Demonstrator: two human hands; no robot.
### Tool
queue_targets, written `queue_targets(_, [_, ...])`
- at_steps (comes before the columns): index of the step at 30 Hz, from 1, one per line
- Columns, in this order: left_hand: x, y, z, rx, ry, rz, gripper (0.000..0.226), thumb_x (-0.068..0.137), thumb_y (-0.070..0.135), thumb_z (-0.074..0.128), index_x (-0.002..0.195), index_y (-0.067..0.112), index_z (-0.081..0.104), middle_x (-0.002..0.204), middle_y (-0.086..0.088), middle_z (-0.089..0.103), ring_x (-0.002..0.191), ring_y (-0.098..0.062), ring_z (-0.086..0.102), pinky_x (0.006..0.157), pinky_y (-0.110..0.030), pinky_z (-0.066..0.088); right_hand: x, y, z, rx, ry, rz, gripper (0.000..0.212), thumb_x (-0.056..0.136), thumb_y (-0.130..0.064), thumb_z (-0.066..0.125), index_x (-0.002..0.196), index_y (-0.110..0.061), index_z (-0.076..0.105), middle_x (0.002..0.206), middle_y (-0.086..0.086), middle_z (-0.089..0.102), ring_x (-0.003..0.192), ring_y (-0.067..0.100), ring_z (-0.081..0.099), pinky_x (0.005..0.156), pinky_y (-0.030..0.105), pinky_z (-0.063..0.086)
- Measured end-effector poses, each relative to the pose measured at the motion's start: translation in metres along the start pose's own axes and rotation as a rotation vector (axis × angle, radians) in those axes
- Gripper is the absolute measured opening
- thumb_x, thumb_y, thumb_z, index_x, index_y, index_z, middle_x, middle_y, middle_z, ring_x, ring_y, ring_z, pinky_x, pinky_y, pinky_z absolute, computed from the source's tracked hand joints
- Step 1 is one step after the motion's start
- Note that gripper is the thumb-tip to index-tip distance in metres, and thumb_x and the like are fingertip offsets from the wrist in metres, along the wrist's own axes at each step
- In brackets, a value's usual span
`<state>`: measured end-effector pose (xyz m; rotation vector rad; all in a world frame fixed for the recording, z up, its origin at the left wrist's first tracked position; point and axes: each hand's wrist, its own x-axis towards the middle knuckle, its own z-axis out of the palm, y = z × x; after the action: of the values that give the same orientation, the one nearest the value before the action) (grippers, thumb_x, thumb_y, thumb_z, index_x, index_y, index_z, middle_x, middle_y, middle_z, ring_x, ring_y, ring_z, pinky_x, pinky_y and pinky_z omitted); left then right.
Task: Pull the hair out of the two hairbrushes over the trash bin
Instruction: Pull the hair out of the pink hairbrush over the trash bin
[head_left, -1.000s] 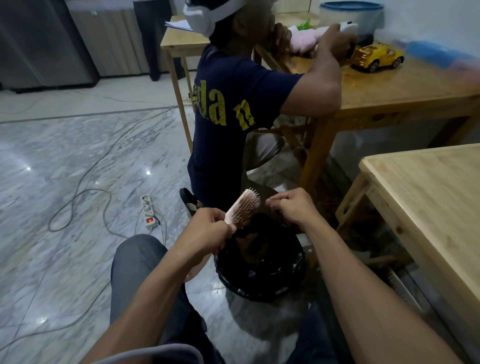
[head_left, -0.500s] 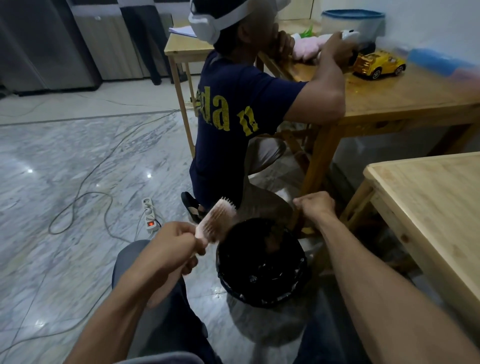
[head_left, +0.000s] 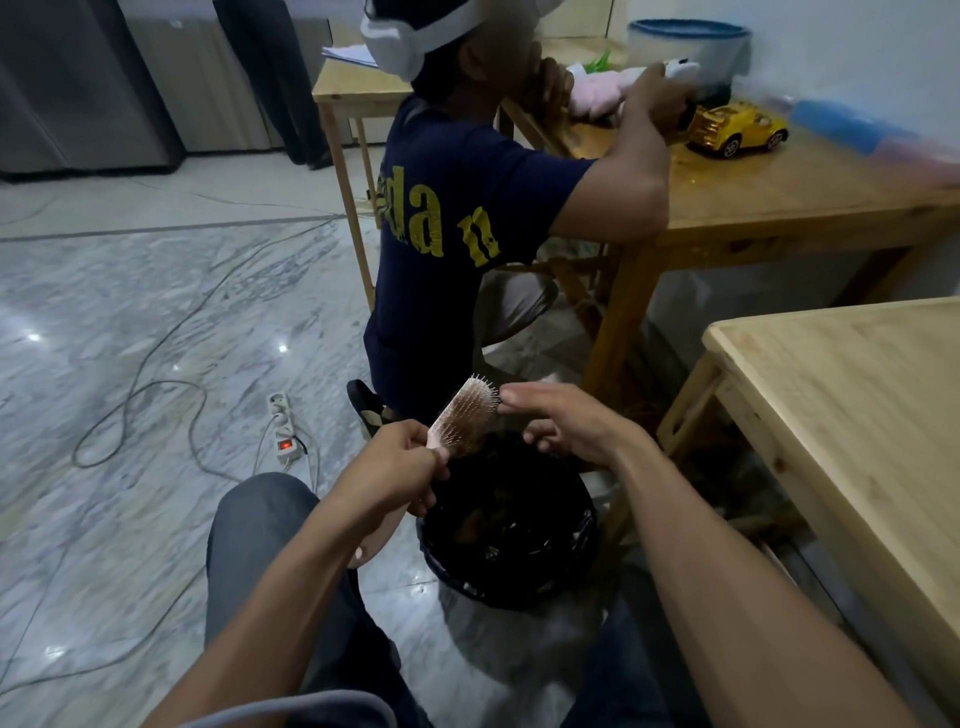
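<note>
Back at the brush from beyond the bin, right hand; brush raised again above the bin's near-left rim. Left hand fisted round the handle, head tilted up and right, bristles facing the camera. Right forefinger stretched to the brush tip, touching the bristles; other fingers loosely curled, gripping nothing visible. Both forearms reaching forward over the knees.

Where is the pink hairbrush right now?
In the head view, the pink hairbrush is centre frame, held by the left hand just above the black-lined trash bin, with the right hand touching its bristled tip.
</note>
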<state>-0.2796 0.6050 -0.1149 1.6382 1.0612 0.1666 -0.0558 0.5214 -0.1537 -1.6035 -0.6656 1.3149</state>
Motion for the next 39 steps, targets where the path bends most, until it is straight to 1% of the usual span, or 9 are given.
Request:
queue_targets(3, [-0.001, 0.002, 0.001, 0.011, 0.006, 0.000, 0.010, 0.101, 0.010, 0.056, 0.104, 0.003, 0.062, 0.083, -0.013, 0.066, 0.056, -0.019, 0.055, 0.050, -0.032, 0.045, 0.003, 0.009, 0.011, -0.060, -0.045, -0.037, 0.025, 0.089, -0.026, 0.080, 0.109, -0.012, 0.077, 0.100, 0.007, 0.078, 0.068, 0.009, 0.065, 0.059, 0.018, 0.053])
queue_targets(6, [-0.005, -0.002, -0.003, -0.048, 0.042, -0.025, 0.008, 0.098, 0.003, 0.056, 0.095, 0.002, 0.064, 0.075, -0.014, 0.056, 0.053, -0.017, 0.043, 0.050, -0.031, 0.030, 0.008, 0.017, 0.010, -0.037, 0.209, -0.060, 0.003, 0.091, -0.010, 0.078, 0.091, -0.008, 0.080, 0.074, 0.005, 0.073, 0.059, 0.006, 0.062, 0.054, 0.016, 0.052])
queue_targets(14, [-0.016, 0.001, -0.002, -0.069, 0.027, -0.065, 0.011, 0.097, 0.004, 0.058, 0.096, -0.004, 0.064, 0.070, -0.012, 0.052, 0.051, -0.016, 0.036, 0.050, -0.030, 0.023, 0.023, 0.017, 0.000, -0.018, 0.771, 0.078, 0.013, 0.087, -0.016, 0.080, 0.079, -0.005, 0.080, 0.067, 0.006, 0.076, 0.048, 0.007, 0.063, 0.046, 0.016, 0.052])
queue_targets(18, [-0.013, 0.000, 0.002, -0.056, 0.046, -0.066, 0.012, 0.095, 0.005, 0.058, 0.100, -0.003, 0.065, 0.071, -0.012, 0.056, 0.051, -0.015, 0.040, 0.048, -0.029, 0.025, 0.024, 0.016, 0.008, -0.076, 0.650, 0.076, 0.011, 0.094, -0.012, 0.071, 0.098, -0.012, 0.081, 0.083, 0.006, 0.077, 0.063, 0.012, 0.068, 0.054, 0.021, 0.056])
queue_targets(21, [-0.008, -0.002, 0.003, -0.063, 0.072, -0.054, 0.014, 0.094, 0.004, 0.057, 0.102, -0.005, 0.065, 0.072, -0.013, 0.057, 0.050, -0.015, 0.039, 0.047, -0.029, 0.026, 0.016, 0.011, 0.011, -0.007, 0.451, 0.077, 0.036, 0.088, -0.006, 0.059, 0.117, -0.021, 0.073, 0.099, 0.005, 0.072, 0.061, 0.014, 0.061, 0.048, 0.024, 0.048])
queue_targets(25, [-0.002, -0.006, 0.004, -0.085, 0.090, -0.048, 0.011, 0.093, 0.006, 0.058, 0.093, -0.002, 0.065, 0.072, -0.013, 0.057, 0.052, -0.016, 0.041, 0.048, -0.030, 0.027, 0.000, 0.008, 0.002, 0.144, 0.192, 0.056, 0.039, 0.094, -0.038, 0.064, 0.127, -0.017, 0.068, 0.123, 0.003, 0.072, 0.059, 0.011, 0.052, 0.050, 0.022, 0.045])
queue_targets(29, [0.002, -0.004, 0.011, -0.087, 0.092, -0.039, 0.012, 0.091, 0.009, 0.059, 0.095, 0.000, 0.066, 0.070, -0.011, 0.059, 0.053, -0.018, 0.043, 0.050, -0.030, 0.030, -0.005, 0.012, 0.015, -0.033, 0.014, 0.015, 0.025, 0.090, -0.025, 0.079, 0.106, -0.006, 0.077, 0.093, 0.008, 0.075, 0.064, 0.010, 0.062, 0.057, 0.019, 0.054])
queue_targets(34, [-0.006, -0.001, 0.002, -0.158, 0.081, -0.065, 0.011, 0.094, 0.000, 0.056, 0.083, 0.004, 0.059, 0.072, -0.014, 0.051, 0.052, -0.018, 0.036, 0.050, -0.029, 0.023, 0.011, 0.027, 0.001, 0.033, 0.515, 0.103, 0.008, 0.087, -0.007, 0.078, 0.085, 0.001, 0.078, 0.067, 0.007, 0.070, 0.046, 0.008, 0.057, 0.051, 0.020, 0.049])
queue_targets(39, [-0.009, -0.002, 0.004, -0.193, 0.047, -0.089, 0.011, 0.093, -0.002, 0.052, 0.088, 0.003, 0.059, 0.072, -0.013, 0.051, 0.051, -0.017, 0.036, 0.047, -0.027, 0.024, 0.025, 0.036, -0.005, 0.077, 0.758, 0.171, 0.011, 0.084, -0.011, 0.081, 0.087, 0.000, 0.078, 0.069, 0.008, 0.076, 0.045, 0.009, 0.064, 0.052, 0.021, 0.053])
